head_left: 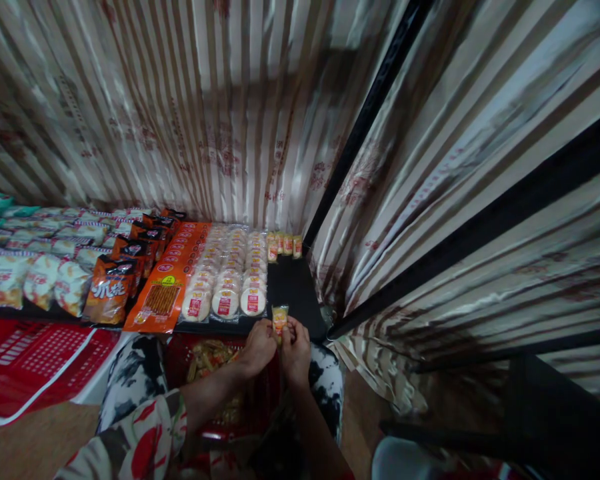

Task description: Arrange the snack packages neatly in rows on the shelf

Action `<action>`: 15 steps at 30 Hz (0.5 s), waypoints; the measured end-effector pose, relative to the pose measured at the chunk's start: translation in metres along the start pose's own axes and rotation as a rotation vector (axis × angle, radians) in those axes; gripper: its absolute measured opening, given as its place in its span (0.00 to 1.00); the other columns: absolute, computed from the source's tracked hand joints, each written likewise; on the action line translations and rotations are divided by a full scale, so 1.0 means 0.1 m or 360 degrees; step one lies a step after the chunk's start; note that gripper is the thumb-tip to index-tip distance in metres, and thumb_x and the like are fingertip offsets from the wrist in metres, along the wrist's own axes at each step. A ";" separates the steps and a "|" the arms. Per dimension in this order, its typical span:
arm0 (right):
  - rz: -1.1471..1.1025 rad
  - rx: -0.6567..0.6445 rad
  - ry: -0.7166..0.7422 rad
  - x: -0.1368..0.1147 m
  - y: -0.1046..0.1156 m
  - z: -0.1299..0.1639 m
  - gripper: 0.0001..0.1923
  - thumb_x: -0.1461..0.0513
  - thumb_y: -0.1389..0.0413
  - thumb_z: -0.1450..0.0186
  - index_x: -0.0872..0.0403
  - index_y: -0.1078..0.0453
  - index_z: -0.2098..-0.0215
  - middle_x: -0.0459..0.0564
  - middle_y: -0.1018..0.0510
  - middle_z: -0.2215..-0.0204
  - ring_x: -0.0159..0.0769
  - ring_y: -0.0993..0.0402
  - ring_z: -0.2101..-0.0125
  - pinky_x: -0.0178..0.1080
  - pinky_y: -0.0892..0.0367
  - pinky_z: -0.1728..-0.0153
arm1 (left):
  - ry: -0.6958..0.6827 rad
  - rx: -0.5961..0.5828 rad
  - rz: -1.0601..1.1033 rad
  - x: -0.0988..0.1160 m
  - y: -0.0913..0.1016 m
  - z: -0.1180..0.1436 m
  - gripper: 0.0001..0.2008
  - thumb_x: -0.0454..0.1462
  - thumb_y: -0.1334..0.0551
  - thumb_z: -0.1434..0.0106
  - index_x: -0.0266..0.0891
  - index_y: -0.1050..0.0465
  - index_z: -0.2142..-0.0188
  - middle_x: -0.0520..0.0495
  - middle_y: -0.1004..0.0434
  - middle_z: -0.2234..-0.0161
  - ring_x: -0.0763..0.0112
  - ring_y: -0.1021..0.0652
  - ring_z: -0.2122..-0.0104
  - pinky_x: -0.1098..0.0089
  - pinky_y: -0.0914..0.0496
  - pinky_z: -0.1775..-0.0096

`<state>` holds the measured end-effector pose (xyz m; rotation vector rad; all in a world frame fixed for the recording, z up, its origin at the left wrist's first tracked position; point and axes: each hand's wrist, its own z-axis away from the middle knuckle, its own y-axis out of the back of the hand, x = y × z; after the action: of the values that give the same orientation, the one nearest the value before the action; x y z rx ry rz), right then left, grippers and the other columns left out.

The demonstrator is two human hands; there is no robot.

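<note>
A small yellow wrapped snack packet (280, 319) is upright near the front edge of the black shelf. My right hand (297, 350) pinches it from the right with thumb and fingers. From the other side, the curled fingers of my left hand (259, 347) close on its left edge. Several matching small packets (287, 245) stand in a row at the shelf's back right. Just left of my hands lie columns of clear-wrapped round white crackers (225, 301). Under my forearms, a red basket (220, 435) between my knees holds more yellow packets (210, 357).
An orange snack bag (159, 290) lies beside the crackers, with orange-brown bags (109, 290) and white bags (43, 280) farther left. Black frame bars (460, 227) and striped curtains (220, 120) enclose the shelf (293, 283). A red bag (30, 367) hangs at left.
</note>
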<state>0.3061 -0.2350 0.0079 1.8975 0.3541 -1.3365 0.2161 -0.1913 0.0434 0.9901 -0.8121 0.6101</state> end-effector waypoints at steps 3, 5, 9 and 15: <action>0.0003 0.0006 0.0028 0.03 0.01 -0.09 0.18 0.52 0.52 0.39 0.54 0.29 0.59 0.56 0.25 0.62 0.41 0.28 0.63 0.44 0.31 0.58 | 0.0054 -0.0011 0.0012 0.11 -0.01 -0.05 0.12 0.32 0.48 0.38 0.31 0.28 0.60 0.39 0.23 0.60 0.66 0.25 0.60 0.73 0.35 0.60; -0.0036 0.0003 0.0010 0.05 0.00 -0.14 0.19 0.53 0.52 0.39 0.55 0.29 0.58 0.56 0.26 0.62 0.40 0.27 0.65 0.43 0.30 0.61 | 0.0064 -0.0018 0.0012 0.17 -0.03 -0.08 0.12 0.32 0.48 0.37 0.32 0.28 0.60 0.41 0.23 0.61 0.68 0.25 0.61 0.74 0.35 0.61; -0.0079 0.0011 0.0018 0.05 0.00 -0.23 0.18 0.53 0.52 0.38 0.55 0.29 0.58 0.55 0.26 0.63 0.39 0.27 0.66 0.42 0.30 0.61 | 0.0073 -0.0017 0.0030 0.25 -0.07 -0.17 0.12 0.32 0.48 0.37 0.33 0.27 0.60 0.41 0.23 0.59 0.68 0.25 0.60 0.75 0.35 0.61; -0.0128 0.0042 -0.0010 0.07 -0.05 -0.33 0.17 0.55 0.50 0.40 0.53 0.30 0.56 0.54 0.27 0.60 0.39 0.26 0.65 0.42 0.30 0.59 | 0.0091 0.0003 0.0102 0.32 -0.13 -0.29 0.12 0.33 0.48 0.36 0.35 0.27 0.61 0.41 0.24 0.58 0.68 0.25 0.58 0.74 0.35 0.58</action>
<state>0.3288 -0.2092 0.0045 1.9178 0.4153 -1.4059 0.2531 -0.1686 0.0541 0.9472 -0.7950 0.6917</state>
